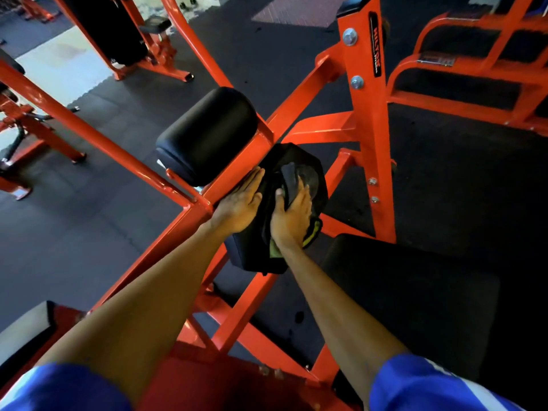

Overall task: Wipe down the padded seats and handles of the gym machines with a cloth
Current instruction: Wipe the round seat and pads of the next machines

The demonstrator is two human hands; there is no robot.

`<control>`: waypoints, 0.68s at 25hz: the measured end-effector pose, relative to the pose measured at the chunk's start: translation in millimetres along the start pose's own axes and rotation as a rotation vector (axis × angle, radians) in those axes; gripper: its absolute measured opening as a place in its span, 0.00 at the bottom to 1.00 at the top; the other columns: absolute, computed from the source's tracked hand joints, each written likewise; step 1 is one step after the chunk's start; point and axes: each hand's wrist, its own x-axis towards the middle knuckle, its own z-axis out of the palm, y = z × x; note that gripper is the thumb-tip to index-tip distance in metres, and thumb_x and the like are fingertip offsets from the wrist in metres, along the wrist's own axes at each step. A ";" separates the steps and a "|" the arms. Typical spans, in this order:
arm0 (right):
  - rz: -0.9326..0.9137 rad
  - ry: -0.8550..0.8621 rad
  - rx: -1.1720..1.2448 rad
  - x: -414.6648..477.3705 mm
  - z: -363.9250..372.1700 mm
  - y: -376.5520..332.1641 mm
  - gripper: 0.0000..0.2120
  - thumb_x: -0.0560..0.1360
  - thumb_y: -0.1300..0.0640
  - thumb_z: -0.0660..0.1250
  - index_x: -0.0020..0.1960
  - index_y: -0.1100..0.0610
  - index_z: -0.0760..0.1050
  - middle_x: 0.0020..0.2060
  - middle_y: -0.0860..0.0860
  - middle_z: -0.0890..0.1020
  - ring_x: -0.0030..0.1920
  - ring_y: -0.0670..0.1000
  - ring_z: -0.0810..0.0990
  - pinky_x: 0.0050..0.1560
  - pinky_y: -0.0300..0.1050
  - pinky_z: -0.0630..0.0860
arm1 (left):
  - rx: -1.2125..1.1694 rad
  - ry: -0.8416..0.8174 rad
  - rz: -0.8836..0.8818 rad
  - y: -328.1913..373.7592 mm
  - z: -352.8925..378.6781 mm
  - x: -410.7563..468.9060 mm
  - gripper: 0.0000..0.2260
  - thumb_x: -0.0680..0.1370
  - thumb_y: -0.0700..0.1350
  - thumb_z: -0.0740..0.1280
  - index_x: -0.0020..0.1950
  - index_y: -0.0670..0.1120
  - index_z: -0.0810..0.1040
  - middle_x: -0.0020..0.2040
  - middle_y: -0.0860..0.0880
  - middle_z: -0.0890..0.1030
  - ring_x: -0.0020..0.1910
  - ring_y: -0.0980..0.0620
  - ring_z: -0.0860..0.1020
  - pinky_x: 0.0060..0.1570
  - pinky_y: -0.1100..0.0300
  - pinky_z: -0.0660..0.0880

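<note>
A black padded roller (255, 250) on the orange machine sits at centre, draped with a dark cloth (299, 167) that has a yellow-green edge. My right hand (292, 218) lies on top of the cloth, thumb and fingers curled into its folds. My left hand (240, 201) rests flat against the left side of the same pad, fingers straight. A second black padded roller (207, 134) sits just beyond, up and to the left, uncovered.
The orange machine frame (366, 114) rises to the right of the pads. A black flat pad (415, 286) lies low right. Other orange machines stand at far left (35, 120) and far right (474, 69) on dark rubber flooring.
</note>
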 end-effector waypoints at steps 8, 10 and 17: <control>0.004 0.012 0.086 -46.4 -11.2 54.4 0.35 0.76 0.38 0.62 0.79 0.50 0.65 0.77 0.52 0.70 0.77 0.55 0.68 0.75 0.58 0.67 | -0.026 -0.024 -0.016 -2.7 -2.5 -22.1 0.28 0.83 0.38 0.57 0.83 0.43 0.54 0.83 0.48 0.54 0.82 0.54 0.52 0.77 0.67 0.43; 0.219 0.091 0.185 -36.9 -11.5 40.5 0.37 0.74 0.36 0.59 0.79 0.50 0.65 0.76 0.52 0.71 0.76 0.58 0.70 0.74 0.58 0.68 | -0.027 -0.022 -0.013 -3.1 -1.8 -21.0 0.29 0.83 0.37 0.57 0.83 0.45 0.54 0.83 0.48 0.54 0.82 0.55 0.53 0.80 0.61 0.47; -0.101 0.098 -0.069 -128.4 14.2 16.8 0.35 0.77 0.36 0.67 0.80 0.48 0.64 0.80 0.50 0.66 0.78 0.56 0.67 0.77 0.55 0.63 | -0.044 -0.038 -0.070 -1.1 -2.0 -19.9 0.29 0.83 0.40 0.56 0.84 0.48 0.53 0.83 0.50 0.54 0.82 0.53 0.52 0.79 0.60 0.47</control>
